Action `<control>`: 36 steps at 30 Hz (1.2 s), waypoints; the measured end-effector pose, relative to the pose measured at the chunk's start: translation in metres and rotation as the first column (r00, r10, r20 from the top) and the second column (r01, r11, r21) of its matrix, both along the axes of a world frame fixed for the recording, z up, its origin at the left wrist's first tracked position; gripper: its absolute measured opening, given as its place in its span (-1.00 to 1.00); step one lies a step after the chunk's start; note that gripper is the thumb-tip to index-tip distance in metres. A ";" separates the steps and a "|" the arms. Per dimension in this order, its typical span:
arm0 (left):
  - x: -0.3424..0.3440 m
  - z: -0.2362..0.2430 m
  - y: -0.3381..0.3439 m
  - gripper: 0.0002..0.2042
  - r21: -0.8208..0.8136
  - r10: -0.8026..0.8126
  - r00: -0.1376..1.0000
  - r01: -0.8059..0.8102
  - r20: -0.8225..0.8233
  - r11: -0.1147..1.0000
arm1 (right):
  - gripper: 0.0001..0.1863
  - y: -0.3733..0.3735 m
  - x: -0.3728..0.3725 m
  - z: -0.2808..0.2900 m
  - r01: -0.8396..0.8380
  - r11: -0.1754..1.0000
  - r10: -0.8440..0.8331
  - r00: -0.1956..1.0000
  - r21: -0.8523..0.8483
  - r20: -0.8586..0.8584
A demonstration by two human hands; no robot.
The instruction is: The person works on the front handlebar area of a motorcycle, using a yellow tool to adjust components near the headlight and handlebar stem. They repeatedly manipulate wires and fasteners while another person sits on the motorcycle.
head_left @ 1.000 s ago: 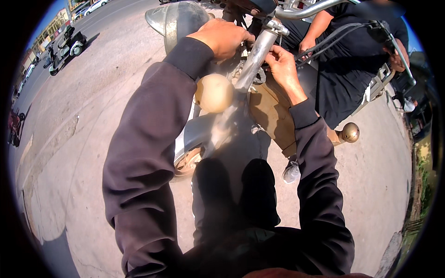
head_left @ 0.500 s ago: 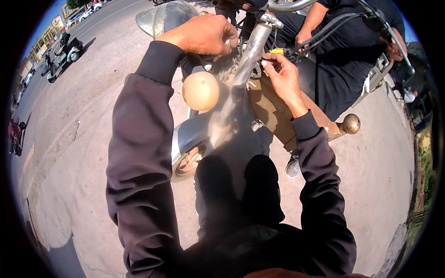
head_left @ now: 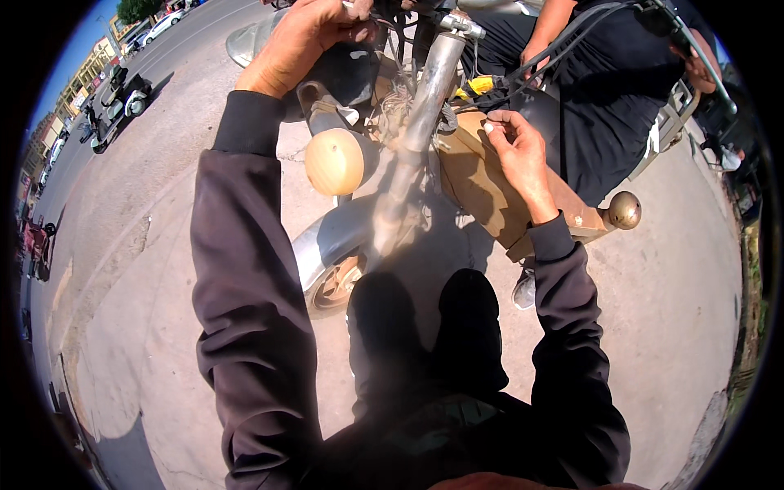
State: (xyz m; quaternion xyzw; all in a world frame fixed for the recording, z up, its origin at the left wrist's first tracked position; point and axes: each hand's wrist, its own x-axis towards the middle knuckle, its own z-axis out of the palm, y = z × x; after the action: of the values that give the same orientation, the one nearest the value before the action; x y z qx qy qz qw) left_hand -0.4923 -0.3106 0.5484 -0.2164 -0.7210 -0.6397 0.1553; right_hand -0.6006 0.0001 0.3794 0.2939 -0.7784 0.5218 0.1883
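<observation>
A dusty motorbike front end fills the middle, with a metal fork tube and an orange-white turn signal lamp. My left hand is closed at the upper left, beside dark wires; whatever its fingers pinch is hidden. Right of the fork, my right hand hovers over a tan body panel, thumb and curled index finger close together. Anything between them is too small to make out. Just above it is a yellow-wrapped piece of wiring, apart from the fingers.
A person in dark clothes sits beyond the bike, one hand near black cables. Below the fork is the front wheel. A second round lamp sticks out at right. A scooter stands by the road.
My left hand has moved up and left, uncovering wires beside the fork. My right hand has drawn down and right, away from the yellow-wrapped wiring.
</observation>
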 end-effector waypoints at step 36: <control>0.019 -0.031 0.056 -0.79 -0.834 0.377 0.900 -0.374 -0.220 0.406 | -0.56 0.034 -0.016 0.067 -0.347 0.862 0.494 0.737 -0.369 0.460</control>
State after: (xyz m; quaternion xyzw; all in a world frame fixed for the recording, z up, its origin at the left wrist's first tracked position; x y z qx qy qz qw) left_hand -0.4730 -0.2542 0.5169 -0.0961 -0.9710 -0.1436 0.1650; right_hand -0.6166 0.0336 0.4460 0.2771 -0.6362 0.7089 -0.1260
